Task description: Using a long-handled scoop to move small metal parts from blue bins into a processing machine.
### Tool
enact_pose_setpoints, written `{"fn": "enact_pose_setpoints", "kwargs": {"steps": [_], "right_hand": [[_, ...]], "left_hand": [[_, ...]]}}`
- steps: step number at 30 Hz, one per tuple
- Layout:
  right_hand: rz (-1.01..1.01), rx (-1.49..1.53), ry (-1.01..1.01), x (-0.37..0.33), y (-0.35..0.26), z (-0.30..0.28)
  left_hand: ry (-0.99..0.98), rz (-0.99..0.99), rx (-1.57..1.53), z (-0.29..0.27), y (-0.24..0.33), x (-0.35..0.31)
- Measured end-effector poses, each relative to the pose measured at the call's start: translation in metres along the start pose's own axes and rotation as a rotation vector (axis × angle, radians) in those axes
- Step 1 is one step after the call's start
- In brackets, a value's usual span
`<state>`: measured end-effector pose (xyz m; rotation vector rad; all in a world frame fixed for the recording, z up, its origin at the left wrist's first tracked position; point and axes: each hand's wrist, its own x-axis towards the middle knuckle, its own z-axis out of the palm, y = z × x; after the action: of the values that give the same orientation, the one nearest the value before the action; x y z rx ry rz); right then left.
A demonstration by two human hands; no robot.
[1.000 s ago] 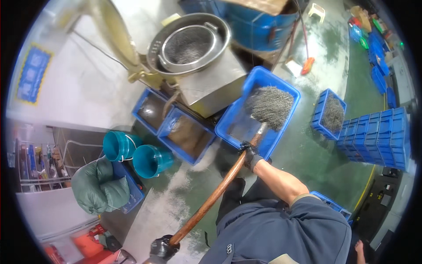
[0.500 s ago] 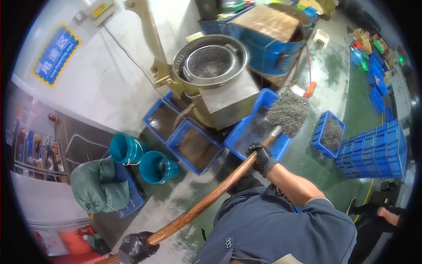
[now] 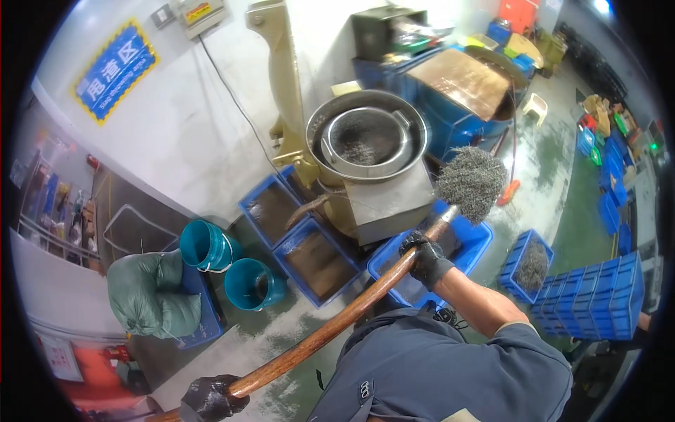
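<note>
Both my hands, in black gloves, grip a long wooden-handled shovel (image 3: 323,329). My left hand (image 3: 213,398) is wrapped round the handle toward its rear end at the lower left. Closer to the metal socket, my right hand (image 3: 426,260) closes round the shaft. A heap of grey metal shavings or small parts (image 3: 471,184) covers the blade, which is hidden beneath it. That load hangs above the far edge of a blue bin (image 3: 479,243), to the right of a machine's round metal bowl (image 3: 316,133). Inside the bowl sits a basket (image 3: 365,141) with some grey material.
Two blue trays (image 3: 316,259) of brownish contents and two teal buckets (image 3: 254,284) stand left of the machine. A green sack (image 3: 151,295) lies farther left. At right are a small blue crate (image 3: 517,264) of grey pieces and stacked blue crates (image 3: 590,299). Blue drums (image 3: 450,126) stand behind.
The loaded shovel blade has risen away from the blue bin, up toward the bowl's right side. Both hands keep their grip. The view has shifted, so the machine appears lower and farther right.
</note>
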<state>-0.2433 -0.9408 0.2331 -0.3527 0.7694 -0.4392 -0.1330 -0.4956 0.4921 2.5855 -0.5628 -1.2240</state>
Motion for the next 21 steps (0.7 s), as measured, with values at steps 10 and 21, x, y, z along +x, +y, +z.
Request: {"fn": "enact_pose_setpoints", "kwargs": {"steps": [10, 21], "right_hand": [[0.221, -0.157, -0.064, 0.092, 0.000, 0.108], [0.311, 0.360, -0.619, 0.202, 0.033, 0.184]], "left_hand": [[0.238, 0.061, -0.621, 0.037, -0.016, -0.022], [1.141, 0.051, 0.579, 0.097, 0.088, 0.019]]}}
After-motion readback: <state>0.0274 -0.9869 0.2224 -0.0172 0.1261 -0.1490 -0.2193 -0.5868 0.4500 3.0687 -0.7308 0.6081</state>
